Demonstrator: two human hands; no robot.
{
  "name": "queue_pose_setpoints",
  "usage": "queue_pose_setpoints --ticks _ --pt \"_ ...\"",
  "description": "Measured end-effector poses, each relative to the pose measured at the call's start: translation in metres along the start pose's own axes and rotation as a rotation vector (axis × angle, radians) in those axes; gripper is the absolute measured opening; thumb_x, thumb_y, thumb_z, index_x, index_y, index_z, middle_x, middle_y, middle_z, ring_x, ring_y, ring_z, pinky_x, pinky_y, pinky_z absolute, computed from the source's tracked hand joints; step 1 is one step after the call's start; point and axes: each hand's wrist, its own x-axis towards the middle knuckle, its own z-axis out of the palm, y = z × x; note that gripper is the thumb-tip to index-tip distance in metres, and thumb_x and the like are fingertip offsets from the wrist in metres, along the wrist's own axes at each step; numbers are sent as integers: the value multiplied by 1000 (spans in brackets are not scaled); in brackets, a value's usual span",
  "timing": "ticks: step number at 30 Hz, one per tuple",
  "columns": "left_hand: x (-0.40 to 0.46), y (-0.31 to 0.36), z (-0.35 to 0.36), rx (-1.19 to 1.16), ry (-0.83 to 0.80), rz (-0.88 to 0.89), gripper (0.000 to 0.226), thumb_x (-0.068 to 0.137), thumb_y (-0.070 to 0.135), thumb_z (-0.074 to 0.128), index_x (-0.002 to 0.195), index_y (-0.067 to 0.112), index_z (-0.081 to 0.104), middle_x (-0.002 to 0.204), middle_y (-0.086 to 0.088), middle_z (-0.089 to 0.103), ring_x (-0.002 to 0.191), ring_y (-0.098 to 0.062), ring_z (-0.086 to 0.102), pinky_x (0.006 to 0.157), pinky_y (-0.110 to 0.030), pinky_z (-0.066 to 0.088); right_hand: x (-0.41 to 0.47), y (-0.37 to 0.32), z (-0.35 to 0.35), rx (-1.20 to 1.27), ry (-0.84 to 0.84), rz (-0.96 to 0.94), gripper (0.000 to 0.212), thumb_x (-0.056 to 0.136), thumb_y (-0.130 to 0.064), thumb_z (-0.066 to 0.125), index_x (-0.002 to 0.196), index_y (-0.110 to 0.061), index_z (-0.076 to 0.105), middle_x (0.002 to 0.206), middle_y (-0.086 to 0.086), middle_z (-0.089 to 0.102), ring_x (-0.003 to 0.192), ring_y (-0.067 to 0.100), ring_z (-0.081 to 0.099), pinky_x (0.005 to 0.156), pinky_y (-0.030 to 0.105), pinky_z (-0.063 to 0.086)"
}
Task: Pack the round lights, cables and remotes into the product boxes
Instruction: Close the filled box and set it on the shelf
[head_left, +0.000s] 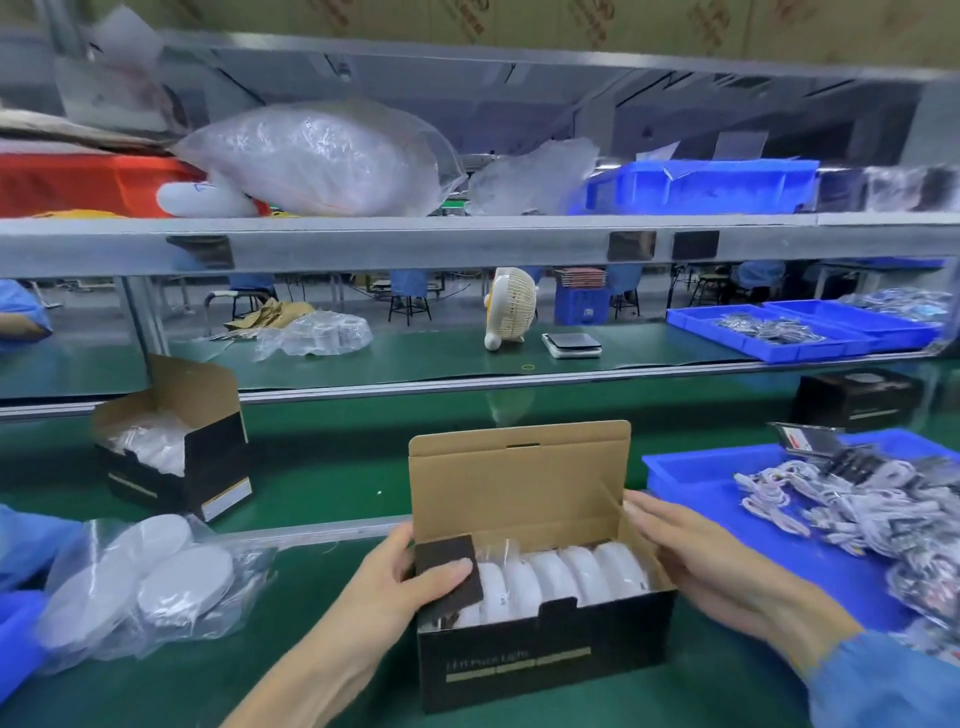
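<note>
A green bench (322, 483) is seen with an open box (540, 623) at its front, round lights (566, 574) standing inside. The side flap is pinched by the left hand (395, 582); the right hand (691, 556) rests flat-fingered against the other end. A crushed flap is risked if folded carelessly. The cable tray (691, 478) crowds the right; more room is left open behind.
</note>
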Motion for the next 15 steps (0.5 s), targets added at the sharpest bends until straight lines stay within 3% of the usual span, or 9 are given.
queue_pose_setpoints --ticks 3,7,10,11,13,15 --pt "4 -4 -3 7 -39 35 65 66 29 87 124 36 59 121 -2 70 112 -22 67 89 -32 55 -1 21 8 3 45 -95 50 77 -17 80 122 -30 63 130 -7 64 125 13 56 104 33 45" --pt "-4 0 0 177 13 168 59 76 20 81 126 37 55 124 4 68 115 -14 64 98 -33 50 1 20 11 -91 122 -227 49 78 4 75 115 -24 60 111 -12 72 108 1 64 82 8 48" --pt "-9 6 7 261 84 284 51 82 1 75 119 34 63 120 6 70 114 -11 64 101 -31 48 -4 24 18 -144 212 -331 38 82 12 66 109 -13 62 113 1 71 115 17 63 88 19 51" --pt "-11 7 7 274 116 330 47 81 0 76 113 34 68 118 6 71 115 -11 63 102 -29 47 -6 22 15 -164 201 -364 32 83 9 67 106 -13 63 115 1 70 119 18 60 93 22 50" --pt "-16 6 2 312 117 406 33 77 20 83 105 33 74 121 8 69 120 -11 60 106 -29 44 -14 18 9 -249 71 -350 16 91 -18 68 106 -18 64 130 -4 63 128 13 52 101 32 46" --pt "-24 1 -1 390 32 412 39 71 47 81 108 38 73 129 13 64 129 -11 53 108 -33 40 -16 13 13 -285 -13 -222 27 94 -40 54 108 -19 64 140 -10 54 134 11 45 102 36 39"
